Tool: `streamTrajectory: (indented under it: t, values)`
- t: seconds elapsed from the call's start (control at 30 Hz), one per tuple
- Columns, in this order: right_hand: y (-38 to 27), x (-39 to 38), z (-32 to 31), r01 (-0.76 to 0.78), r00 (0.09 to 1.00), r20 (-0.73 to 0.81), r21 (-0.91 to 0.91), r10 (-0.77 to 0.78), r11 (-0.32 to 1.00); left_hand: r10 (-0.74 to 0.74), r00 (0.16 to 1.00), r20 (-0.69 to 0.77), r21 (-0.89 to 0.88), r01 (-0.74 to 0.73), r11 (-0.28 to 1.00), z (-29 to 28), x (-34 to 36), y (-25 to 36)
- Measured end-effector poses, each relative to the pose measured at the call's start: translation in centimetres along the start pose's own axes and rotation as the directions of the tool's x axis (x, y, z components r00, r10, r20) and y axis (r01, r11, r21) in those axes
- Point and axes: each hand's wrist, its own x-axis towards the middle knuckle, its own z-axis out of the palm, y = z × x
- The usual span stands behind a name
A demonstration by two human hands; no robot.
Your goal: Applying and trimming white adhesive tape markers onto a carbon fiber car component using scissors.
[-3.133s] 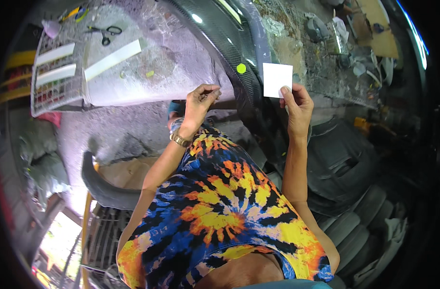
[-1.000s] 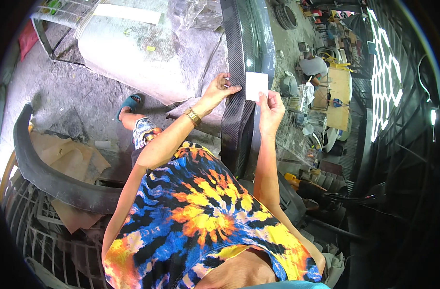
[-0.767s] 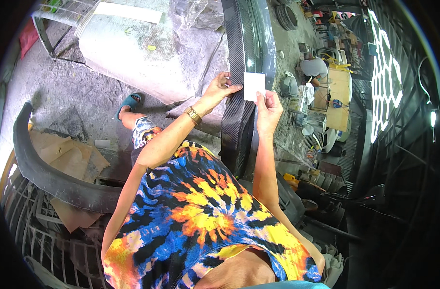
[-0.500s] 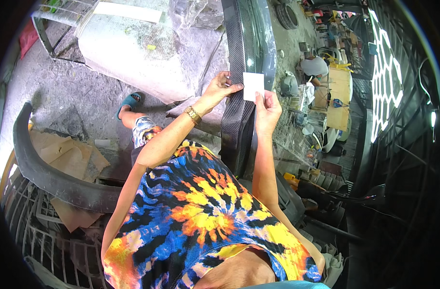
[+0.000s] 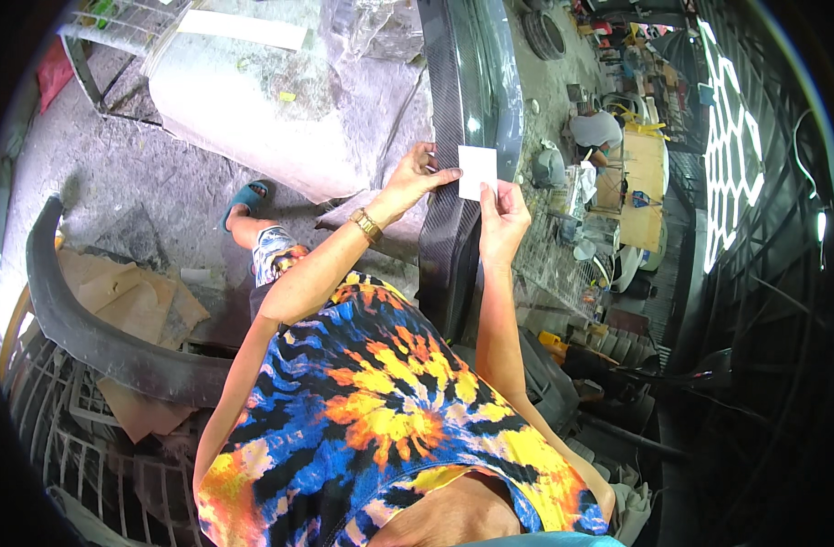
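Note:
A long, dark, glossy carbon-weave panel [image 5: 449, 251] runs up the middle of the view with a grey outer edge. My right hand [image 5: 502, 210] pinches a small white square card [image 5: 477, 168] at its lower edge, holding it over the panel. My left hand [image 5: 415, 180] is curled at the panel's left edge, its thumb on the weave beside the card's left side and its fingers partly hidden. A gold-coloured watch is on my left wrist. Left of the panel, a pale, stained worktable [image 5: 253, 128] carries a long white strip [image 5: 242, 28] and crumpled clear plastic.
A curved dark trim piece [image 5: 129, 351] lies low at left over brown cardboard [image 5: 120, 287] and a wire rack [image 5: 79, 456]. Wire mesh [image 5: 107, 27] borders the table. At right are a tire [image 5: 543, 35], a crouching co-worker [image 5: 595, 128], a plywood board [image 5: 640, 191] and clutter.
Since the oldest frame my view has shifted and my left hand has reached the panel's edge. My right hand has moved the card leftward over the panel, lately a little downward, toward my left thumb.

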Motion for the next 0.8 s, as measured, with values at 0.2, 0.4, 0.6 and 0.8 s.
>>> streamTrajectory:
  t: [0.2, 0.4, 0.6, 0.8]
  values:
    - [0.15, 0.01, 0.02, 0.008, 1.0, 0.001, 0.003, -0.008, 1.0, -0.005, 1.0, 0.005, 0.02, 0.005, 1.0, 0.1, -0.07, 0.22]
    - [0.49, 0.04, 0.14, 0.022, 1.0, -0.015, -0.035, -0.022, 0.999, 0.011, 1.0, -0.009, 0.034, -0.01, 0.999, -0.11, 0.16, -0.27]
    - [0.33, -0.02, 0.15, 0.003, 1.0, -0.01, -0.083, -0.004, 0.997, -0.001, 1.0, -0.01, 0.047, 0.002, 0.999, -0.14, 0.23, -0.5]
    - [0.04, -0.07, 0.2, 0.022, 1.0, -0.021, -0.084, -0.024, 0.996, -0.025, 1.0, -0.009, 0.021, 0.025, 0.999, 0.08, 0.07, 0.1]
